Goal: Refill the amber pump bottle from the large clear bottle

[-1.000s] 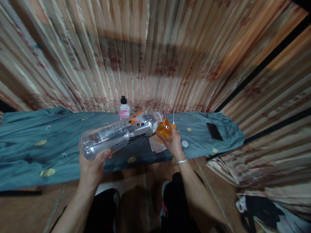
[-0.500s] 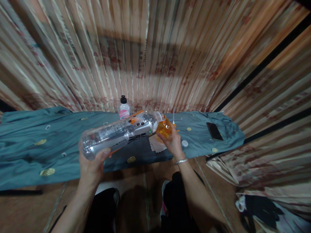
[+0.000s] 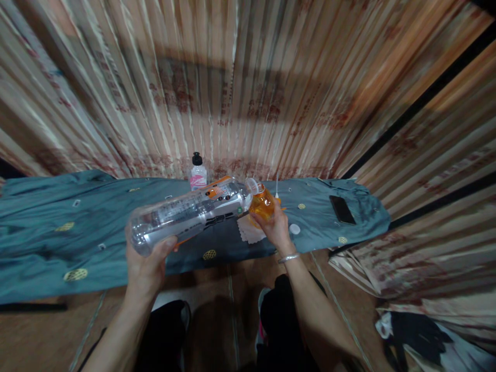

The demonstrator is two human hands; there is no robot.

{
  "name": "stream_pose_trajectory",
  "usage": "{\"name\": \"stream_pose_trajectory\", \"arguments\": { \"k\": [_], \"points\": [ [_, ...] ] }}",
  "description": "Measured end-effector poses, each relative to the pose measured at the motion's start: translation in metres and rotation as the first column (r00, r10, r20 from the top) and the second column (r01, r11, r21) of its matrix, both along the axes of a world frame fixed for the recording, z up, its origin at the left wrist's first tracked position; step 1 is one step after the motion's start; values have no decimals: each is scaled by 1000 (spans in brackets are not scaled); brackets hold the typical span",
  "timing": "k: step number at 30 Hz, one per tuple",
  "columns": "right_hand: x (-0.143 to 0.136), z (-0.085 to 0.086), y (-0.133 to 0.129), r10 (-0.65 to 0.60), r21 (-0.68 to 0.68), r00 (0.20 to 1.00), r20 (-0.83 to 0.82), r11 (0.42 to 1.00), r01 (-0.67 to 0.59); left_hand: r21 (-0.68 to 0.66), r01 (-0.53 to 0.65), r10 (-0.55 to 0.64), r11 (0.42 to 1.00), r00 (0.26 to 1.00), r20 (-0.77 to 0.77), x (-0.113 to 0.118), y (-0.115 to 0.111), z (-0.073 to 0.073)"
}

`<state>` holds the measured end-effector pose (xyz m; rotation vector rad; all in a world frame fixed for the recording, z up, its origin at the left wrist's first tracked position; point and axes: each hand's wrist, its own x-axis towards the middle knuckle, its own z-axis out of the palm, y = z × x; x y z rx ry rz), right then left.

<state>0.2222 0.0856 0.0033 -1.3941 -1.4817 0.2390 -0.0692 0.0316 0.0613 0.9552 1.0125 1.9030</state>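
Note:
A large clear plastic bottle (image 3: 186, 214) with a silver and orange label lies tilted almost level, its neck pointing right. My left hand (image 3: 149, 263) is closed round its base end. In my right hand (image 3: 276, 225) is a small bottle of orange liquid (image 3: 263, 203), leaning so that its mouth meets the large bottle's mouth. Whether liquid passes between them I cannot make out. Under the small bottle a pale scalloped cloth (image 3: 250, 231) lies on the table, and a round white cap (image 3: 295, 229) rests just right of my right hand.
A teal patterned cloth (image 3: 96, 217) covers the narrow table. Behind the large bottle stands a squeeze bottle with a black cap (image 3: 198, 173). A dark phone (image 3: 342, 210) lies to the right. Pleated curtains (image 3: 217, 93) hang close behind the table.

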Motion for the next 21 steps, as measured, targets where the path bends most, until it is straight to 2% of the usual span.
{"name": "stream_pose_trajectory", "arguments": {
  "k": [4, 10, 21],
  "points": [
    [1, -1, 0, 4, 3, 1000, 9, 1000, -4, 29, -2, 2, 1000, 1000, -1, 1, -1, 1],
    [1, -3, 1, -2, 18, 1000, 11, 1000, 2, -13, -5, 5, 1000, 1000, 25, 0, 0, 1],
    [2, -4, 1, 20, 24, 1000, 1, 999, -20, -8, -20, 20, 1000, 999, 40, 0, 0, -2]
  ]
}}
